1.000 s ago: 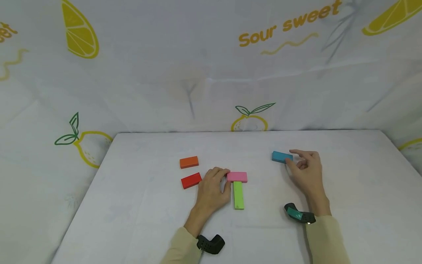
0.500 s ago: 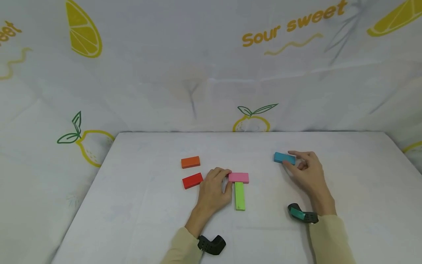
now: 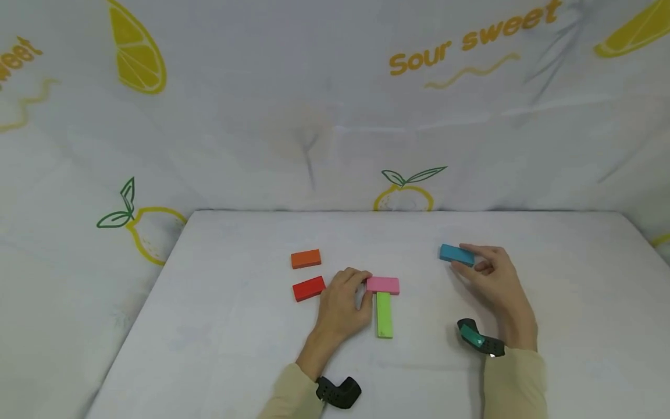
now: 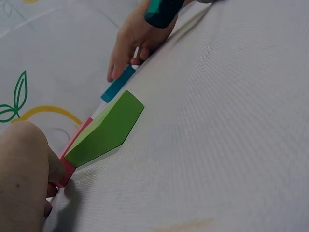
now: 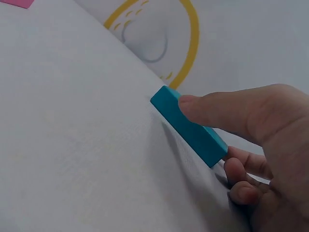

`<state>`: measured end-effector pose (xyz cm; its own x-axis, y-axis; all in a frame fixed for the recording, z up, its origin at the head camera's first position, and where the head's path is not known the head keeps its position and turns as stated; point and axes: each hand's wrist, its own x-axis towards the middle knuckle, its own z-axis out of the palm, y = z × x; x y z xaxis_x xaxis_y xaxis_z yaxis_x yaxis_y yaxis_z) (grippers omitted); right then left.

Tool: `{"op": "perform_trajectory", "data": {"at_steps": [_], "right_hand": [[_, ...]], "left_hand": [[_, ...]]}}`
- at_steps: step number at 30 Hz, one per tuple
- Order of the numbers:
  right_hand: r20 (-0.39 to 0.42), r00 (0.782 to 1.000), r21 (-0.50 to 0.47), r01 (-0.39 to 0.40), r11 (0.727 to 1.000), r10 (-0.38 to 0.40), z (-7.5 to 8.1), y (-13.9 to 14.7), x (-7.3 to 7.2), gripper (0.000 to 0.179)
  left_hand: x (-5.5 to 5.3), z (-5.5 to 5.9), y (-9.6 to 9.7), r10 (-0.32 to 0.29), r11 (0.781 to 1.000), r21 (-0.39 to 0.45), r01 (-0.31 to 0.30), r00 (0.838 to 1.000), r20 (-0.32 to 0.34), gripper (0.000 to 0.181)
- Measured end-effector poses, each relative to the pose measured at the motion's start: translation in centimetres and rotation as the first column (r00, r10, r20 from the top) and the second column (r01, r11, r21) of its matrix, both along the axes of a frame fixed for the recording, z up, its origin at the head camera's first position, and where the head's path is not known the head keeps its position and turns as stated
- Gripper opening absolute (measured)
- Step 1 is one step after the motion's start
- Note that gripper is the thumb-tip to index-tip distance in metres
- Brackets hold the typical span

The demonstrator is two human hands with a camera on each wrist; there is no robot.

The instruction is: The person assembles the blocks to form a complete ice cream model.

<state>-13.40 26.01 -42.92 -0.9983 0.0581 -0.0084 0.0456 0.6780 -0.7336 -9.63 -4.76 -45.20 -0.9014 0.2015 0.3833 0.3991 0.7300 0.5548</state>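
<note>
In the head view my left hand (image 3: 342,302) pinches the left end of a pink block (image 3: 383,285) between thumb and index finger. A light green block (image 3: 384,315) extends toward me from the pink block's near side, forming a T with it. Farther right, my right hand (image 3: 494,279) holds a blue block (image 3: 454,254) by its right end. The right wrist view has the thumb across the side of this blue block (image 5: 186,125), with a shadow on the cloth beside it. Part of the pink block (image 4: 72,150) is hidden behind the left thumb in the left wrist view.
A red block (image 3: 309,288) lies just left of my left hand, with an orange block (image 3: 306,259) behind it. The white-covered table (image 3: 220,337) ends at a back edge against a lemon-print cloth (image 3: 251,116). Both wrists wear dark bands.
My right index finger has come down onto the far side of the blue block. My left hand stays at the pink block. The head view has shifted slightly.
</note>
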Motion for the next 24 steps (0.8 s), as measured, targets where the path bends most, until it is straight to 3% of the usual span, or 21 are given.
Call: {"op": "perform_trajectory", "data": {"at_steps": [14,24], "right_hand": [[0.077,0.994,-0.006,-0.078,0.997,0.078,0.58,0.31,0.03,0.064],[-0.006,0.999,0.061,-0.048,0.997,0.049,0.13,-0.41,-0.39,0.05]], "left_hand": [[0.04,0.16,-0.1,-0.006,1.0,0.006,0.006,1.0,-0.001,0.028],[0.06,0.3,-0.18,-0.005,1.0,-0.002,0.005,1.0,-0.006,0.027]]}}
